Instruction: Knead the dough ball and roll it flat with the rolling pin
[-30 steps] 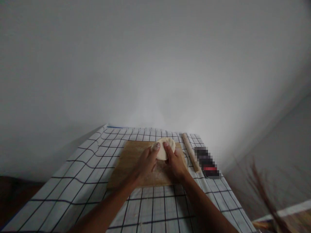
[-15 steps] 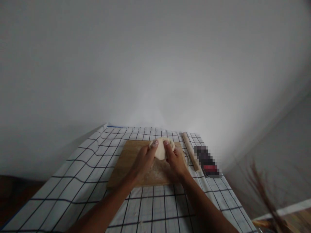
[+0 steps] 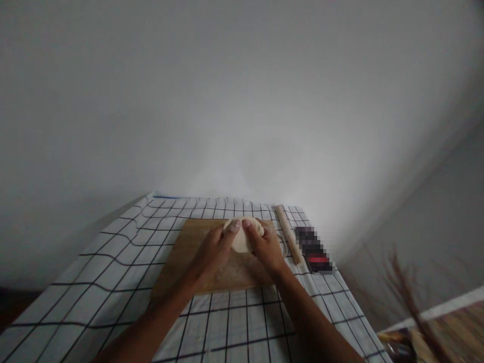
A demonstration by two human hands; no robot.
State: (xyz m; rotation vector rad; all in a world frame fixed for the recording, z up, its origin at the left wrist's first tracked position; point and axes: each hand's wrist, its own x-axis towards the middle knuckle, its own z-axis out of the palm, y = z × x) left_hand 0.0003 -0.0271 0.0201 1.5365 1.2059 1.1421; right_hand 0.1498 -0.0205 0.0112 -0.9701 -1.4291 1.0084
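A pale, flattened piece of dough (image 3: 242, 243) is held up between my two hands over a wooden board (image 3: 177, 257). My left hand (image 3: 216, 246) grips its left side, thumb pressed on top. My right hand (image 3: 266, 245) grips the right side in the same way, and the two thumbs lie close together. The fingers beneath the dough are mostly hidden. Flour is dusted on the board (image 3: 230, 272) under my hands.
A wooden rolling pin (image 3: 289, 234) lies right of the board. Beside it is a dark, blurred-out item (image 3: 313, 249) with a red patch. A black-and-white checked cloth (image 3: 227, 322) covers the table, which meets a wall (image 3: 242, 101). Dry brown stems (image 3: 408, 287) stand at the right.
My thumbs have drawn closer together on the dough, whose edge now bunches up on the right. The whole view has shifted slightly, so the table appears further left.
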